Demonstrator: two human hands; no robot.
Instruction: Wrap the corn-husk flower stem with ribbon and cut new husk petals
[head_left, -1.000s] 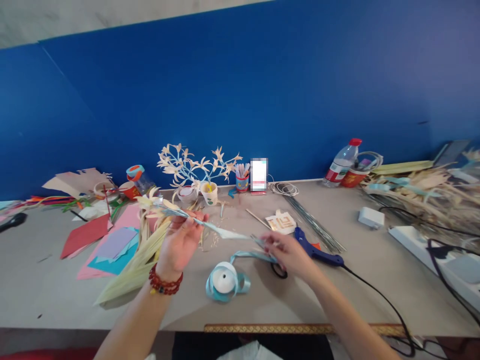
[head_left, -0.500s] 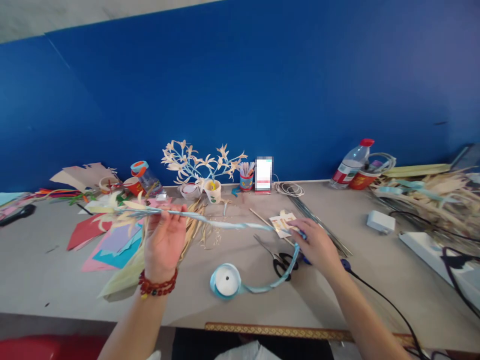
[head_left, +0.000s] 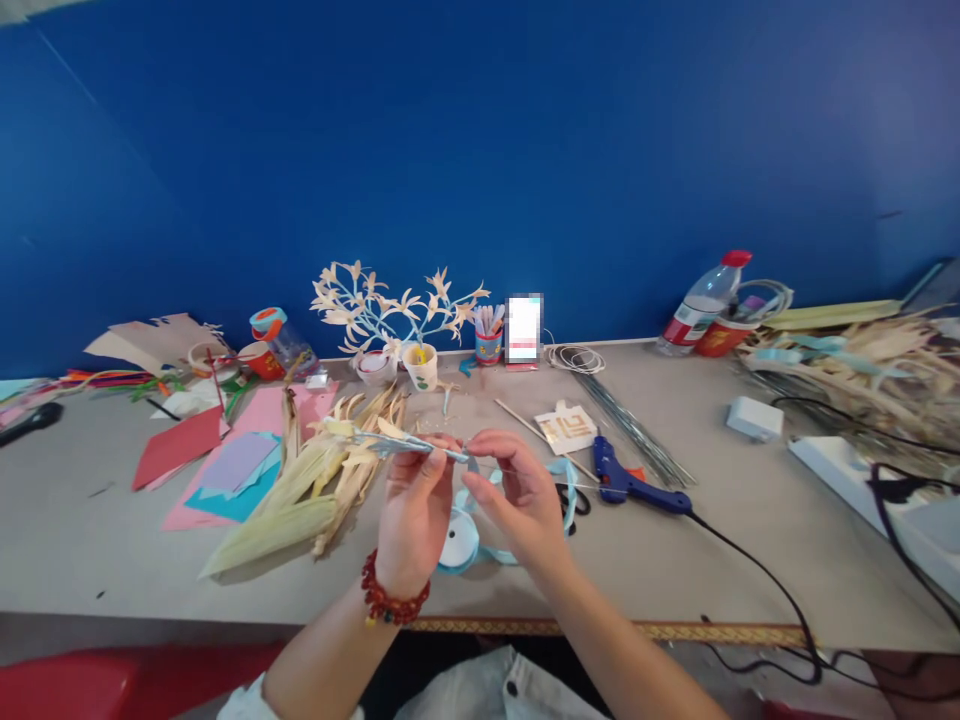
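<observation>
In front of me, my left hand [head_left: 414,520] is closed around a flower stem [head_left: 442,449] wrapped in light blue ribbon. Pale husk petals [head_left: 397,434] stick out to the left of the fingers. Close beside it, my right hand [head_left: 525,495] pinches the light blue ribbon at the stem's right end, thumb and fingertips together. From there a slack loop of ribbon [head_left: 572,490] hangs behind the right hand toward the ribbon roll [head_left: 459,545], which is partly hidden by both hands. Black scissor handles [head_left: 579,505] show behind the loop.
A blue glue gun [head_left: 637,488] lies right of my hands, its cord trailing forward. Corn husks [head_left: 300,500] and coloured paper [head_left: 240,475] lie left. Behind stand husk flowers in a white cup [head_left: 421,372], a phone [head_left: 523,330] and a bottle [head_left: 701,310]. Wires [head_left: 637,430] lie to the right.
My left hand has moved right with the flower stem, and my right hand has moved left to meet it. The ribbon, stretched between them before, now hangs in a slack loop.
</observation>
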